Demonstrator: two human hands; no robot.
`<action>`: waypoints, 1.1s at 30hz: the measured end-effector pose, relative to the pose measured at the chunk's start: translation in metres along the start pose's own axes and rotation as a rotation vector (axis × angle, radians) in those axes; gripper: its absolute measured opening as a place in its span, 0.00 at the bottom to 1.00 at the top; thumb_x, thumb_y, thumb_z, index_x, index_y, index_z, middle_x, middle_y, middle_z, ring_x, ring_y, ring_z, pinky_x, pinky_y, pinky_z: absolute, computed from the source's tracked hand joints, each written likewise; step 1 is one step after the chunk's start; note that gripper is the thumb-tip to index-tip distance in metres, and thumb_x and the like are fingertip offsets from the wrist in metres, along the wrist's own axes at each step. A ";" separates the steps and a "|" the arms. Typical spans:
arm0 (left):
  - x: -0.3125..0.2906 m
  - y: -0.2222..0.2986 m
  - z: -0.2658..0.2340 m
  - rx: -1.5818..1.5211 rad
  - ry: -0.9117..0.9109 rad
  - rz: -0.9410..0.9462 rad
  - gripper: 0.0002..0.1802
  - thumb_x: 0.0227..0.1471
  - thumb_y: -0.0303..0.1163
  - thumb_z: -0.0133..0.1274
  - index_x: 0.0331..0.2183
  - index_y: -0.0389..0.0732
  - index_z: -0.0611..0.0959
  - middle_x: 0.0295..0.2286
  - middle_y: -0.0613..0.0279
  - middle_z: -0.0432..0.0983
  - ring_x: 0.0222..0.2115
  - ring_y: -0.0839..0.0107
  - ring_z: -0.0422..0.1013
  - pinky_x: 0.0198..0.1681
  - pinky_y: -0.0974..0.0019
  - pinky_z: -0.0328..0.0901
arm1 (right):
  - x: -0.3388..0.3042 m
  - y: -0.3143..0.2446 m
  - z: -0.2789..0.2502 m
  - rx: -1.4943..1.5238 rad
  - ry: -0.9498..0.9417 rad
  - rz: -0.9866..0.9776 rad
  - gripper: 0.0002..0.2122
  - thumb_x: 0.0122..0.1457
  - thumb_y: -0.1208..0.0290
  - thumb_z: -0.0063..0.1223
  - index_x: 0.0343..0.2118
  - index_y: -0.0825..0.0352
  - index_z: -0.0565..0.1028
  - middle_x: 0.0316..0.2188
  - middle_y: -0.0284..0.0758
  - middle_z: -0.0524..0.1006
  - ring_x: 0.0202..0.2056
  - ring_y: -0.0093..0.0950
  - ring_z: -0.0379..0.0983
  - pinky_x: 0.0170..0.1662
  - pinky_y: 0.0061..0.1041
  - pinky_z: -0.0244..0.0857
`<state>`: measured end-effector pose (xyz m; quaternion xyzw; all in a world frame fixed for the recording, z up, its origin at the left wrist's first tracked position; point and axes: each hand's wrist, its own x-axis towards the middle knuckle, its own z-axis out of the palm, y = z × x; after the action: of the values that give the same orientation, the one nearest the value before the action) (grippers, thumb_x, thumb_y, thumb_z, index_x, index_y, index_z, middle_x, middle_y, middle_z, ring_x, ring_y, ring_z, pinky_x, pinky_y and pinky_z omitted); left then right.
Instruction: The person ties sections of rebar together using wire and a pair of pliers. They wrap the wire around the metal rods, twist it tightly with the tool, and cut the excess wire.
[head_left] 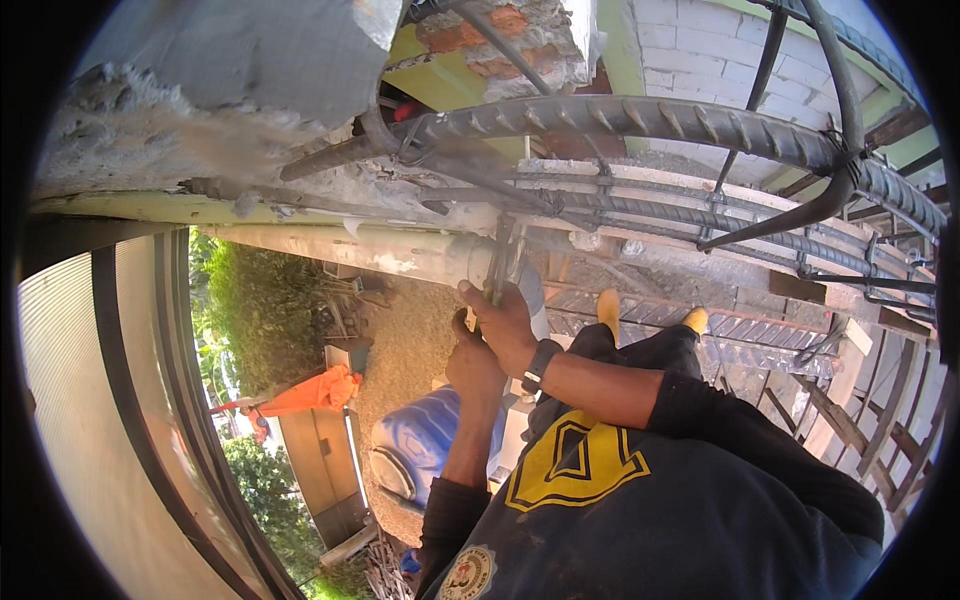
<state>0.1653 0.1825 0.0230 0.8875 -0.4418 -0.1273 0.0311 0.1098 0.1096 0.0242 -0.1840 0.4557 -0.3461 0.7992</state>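
Both my hands are drawn together in front of my chest, just below the reinforcing bars. My right hand (506, 328), with a dark watch at its wrist, wraps round a long metal tool (502, 262) that looks like pincers. Close against it, my left hand (474, 362) is closed on the lower part of the same tool. The tool points up, its tip near the thinner ribbed bars (640, 206); whether it touches them I cannot tell. Above runs a thick ribbed steel bar (620, 117), bound with wire to a bent stirrup (846, 110). My fingers hide the tool's handles.
Rough broken concrete (220, 150) overhangs at upper left, with a pale pipe (400, 252) below. My yellow boots (608, 306) stand by a slatted metal platform (765, 350), high above the ground. A blue barrel (425, 440), orange cloth (312, 392) and timber framing (840, 420) lie lower down.
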 end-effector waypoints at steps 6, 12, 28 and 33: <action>-0.005 0.026 -0.047 0.018 -0.101 0.025 0.48 0.48 0.42 0.62 0.61 0.36 0.54 0.31 0.41 0.80 0.31 0.45 0.78 0.34 0.51 0.71 | 0.024 -0.005 0.011 0.199 0.057 0.230 0.17 0.56 0.53 0.62 0.25 0.63 0.72 0.17 0.29 0.68 0.17 0.25 0.65 0.23 0.32 0.62; 0.010 -0.016 -0.040 -0.833 -0.634 -0.150 0.40 0.46 0.34 0.64 0.56 0.32 0.63 0.27 0.61 0.75 0.23 0.71 0.73 0.24 0.68 0.67 | 0.035 -0.004 -0.020 0.500 -0.374 0.574 0.17 0.51 0.54 0.66 0.23 0.58 0.69 0.16 0.26 0.65 0.17 0.24 0.63 0.24 0.28 0.62; -0.009 0.013 -0.033 -0.225 -0.192 0.054 0.52 0.48 0.40 0.62 0.62 0.35 0.48 0.33 0.40 0.80 0.35 0.45 0.78 0.36 0.46 0.70 | 0.030 0.011 0.007 0.034 0.090 0.080 0.15 0.54 0.64 0.66 0.31 0.64 0.69 0.20 0.28 0.66 0.15 0.22 0.60 0.16 0.25 0.57; 0.007 -0.030 -0.043 -0.972 -0.644 -0.132 0.41 0.52 0.33 0.58 0.61 0.36 0.56 0.34 0.57 0.78 0.32 0.64 0.78 0.29 0.61 0.71 | 0.027 -0.003 -0.015 0.556 -0.440 0.506 0.16 0.52 0.59 0.69 0.28 0.60 0.71 0.21 0.27 0.70 0.19 0.23 0.67 0.24 0.32 0.65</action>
<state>0.2032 0.1932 0.0577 0.7137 -0.2638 -0.5800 0.2908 0.1054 0.0883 0.0016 0.0861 0.1949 -0.2014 0.9561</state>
